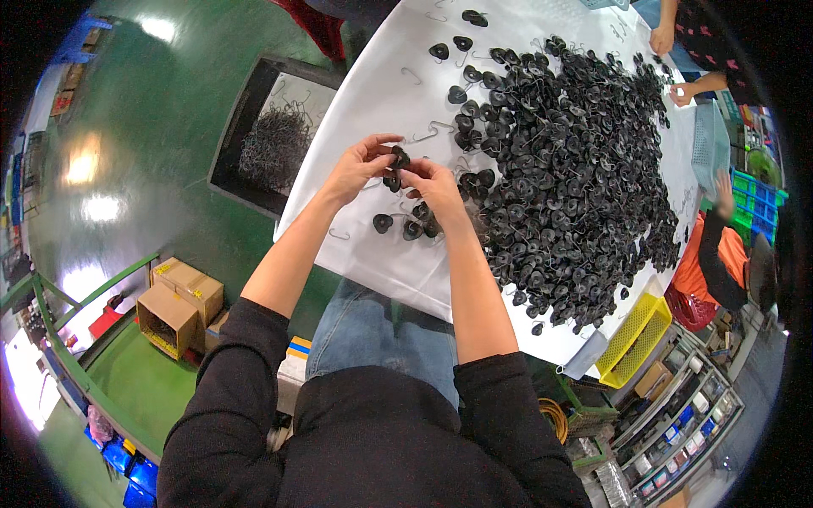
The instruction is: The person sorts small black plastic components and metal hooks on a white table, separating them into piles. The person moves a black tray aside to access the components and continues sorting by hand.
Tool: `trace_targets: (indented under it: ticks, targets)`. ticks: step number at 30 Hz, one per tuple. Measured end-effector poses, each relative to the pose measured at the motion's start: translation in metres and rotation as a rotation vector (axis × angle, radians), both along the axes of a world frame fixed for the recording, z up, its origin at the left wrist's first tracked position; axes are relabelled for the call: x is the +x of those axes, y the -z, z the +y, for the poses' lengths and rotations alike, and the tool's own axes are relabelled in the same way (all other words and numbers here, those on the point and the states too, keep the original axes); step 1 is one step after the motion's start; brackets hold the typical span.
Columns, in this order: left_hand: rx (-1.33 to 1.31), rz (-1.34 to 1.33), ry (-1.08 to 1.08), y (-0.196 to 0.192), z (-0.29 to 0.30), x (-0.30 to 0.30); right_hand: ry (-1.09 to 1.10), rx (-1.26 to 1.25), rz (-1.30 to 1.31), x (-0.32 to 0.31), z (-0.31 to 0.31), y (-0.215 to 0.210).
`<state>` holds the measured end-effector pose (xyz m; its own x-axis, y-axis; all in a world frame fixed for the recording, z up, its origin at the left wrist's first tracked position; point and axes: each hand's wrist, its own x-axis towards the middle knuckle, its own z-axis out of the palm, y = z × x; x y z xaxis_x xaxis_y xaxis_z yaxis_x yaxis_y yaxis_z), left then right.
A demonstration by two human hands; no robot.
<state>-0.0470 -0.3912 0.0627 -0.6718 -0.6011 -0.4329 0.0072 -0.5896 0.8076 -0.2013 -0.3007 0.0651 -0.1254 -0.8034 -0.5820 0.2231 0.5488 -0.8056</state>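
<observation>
Over the near left part of the white-covered table [381, 271], my left hand [357, 169] pinches a small black rounded part [400, 157] between thumb and fingers. My right hand [435, 190] meets it from the other side, its thumb and fingertips closed at the same part. The fingers hide much of what they grip. Just below the hands lie a few loose black parts [384, 223]. Right of my right hand spreads a large heap of the same black parts [567, 178], many with thin metal wire hooks. Bare wire hooks [423, 135] lie beyond my hands.
A black tray [222, 161] with a tangle of wire hooks [275, 140] stands left of the table. A yellow basket [633, 341] is at the right edge. Another person's hands [680, 93] work at the far right. Cardboard boxes [169, 317] stand on the left.
</observation>
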Motion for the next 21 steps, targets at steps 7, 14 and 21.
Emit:
trace_targets:
  ticks: [7,14,21]
  targets:
    - [0.156,0.241,-0.044,-0.005,-0.006,0.003,0.089,0.111,-0.235,-0.011,-0.006,-0.032]
    - [0.322,0.496,-0.089,-0.010,0.014,-0.009,0.240,0.126,-0.432,-0.005,0.000,-0.039]
    - [0.586,0.393,-0.308,-0.011,0.038,-0.019,0.391,-0.136,-0.107,0.012,0.003,-0.035]
